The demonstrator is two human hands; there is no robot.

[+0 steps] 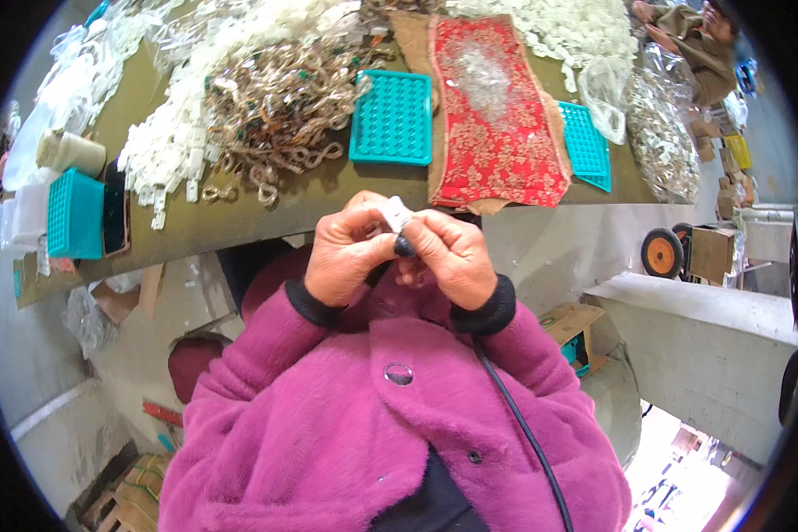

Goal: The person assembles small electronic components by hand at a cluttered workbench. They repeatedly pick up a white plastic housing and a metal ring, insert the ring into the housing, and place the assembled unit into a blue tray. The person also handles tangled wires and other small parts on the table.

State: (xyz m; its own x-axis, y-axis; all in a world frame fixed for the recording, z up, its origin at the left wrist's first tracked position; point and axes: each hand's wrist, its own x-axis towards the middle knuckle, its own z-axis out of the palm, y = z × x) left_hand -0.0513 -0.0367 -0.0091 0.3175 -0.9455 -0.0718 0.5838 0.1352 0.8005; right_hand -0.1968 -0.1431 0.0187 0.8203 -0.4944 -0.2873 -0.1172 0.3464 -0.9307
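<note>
Olive-green worktop (pixel 230 223) is spanning the upper part of the view, bearing loose stock. At the centre, just short of its near edge, both hands are holding a small white piece (pixel 395 213) in the air. It is looking like moulded plastic — by judgement light, fairly stiff, somewhat slick, and thin enough to crack if bent hard; its side edges are offering the best hold. A small dark item (pixel 403 246) is showing just below it; whether it is a separate part or a finger covering cannot be told.

Grip: the left hand (pixel 348 253) is pinching the piece from nine o'clock, the right hand (pixel 452 257) from three o'clock, both closed on it, fingers curled and thumbs inward. Wrists are angling toward each other, elbows spreading to seven and five o'clock.

Outward: a teal tray (pixel 390 117) is lying at twelve o'clock, a tangled pile of beige loops (pixel 279 106) toward eleven, white parts (pixel 164 155) at ten, and a red floral cloth (pixel 505 151) between one and two — clear bits (pixel 483 80) resting on it.
</note>
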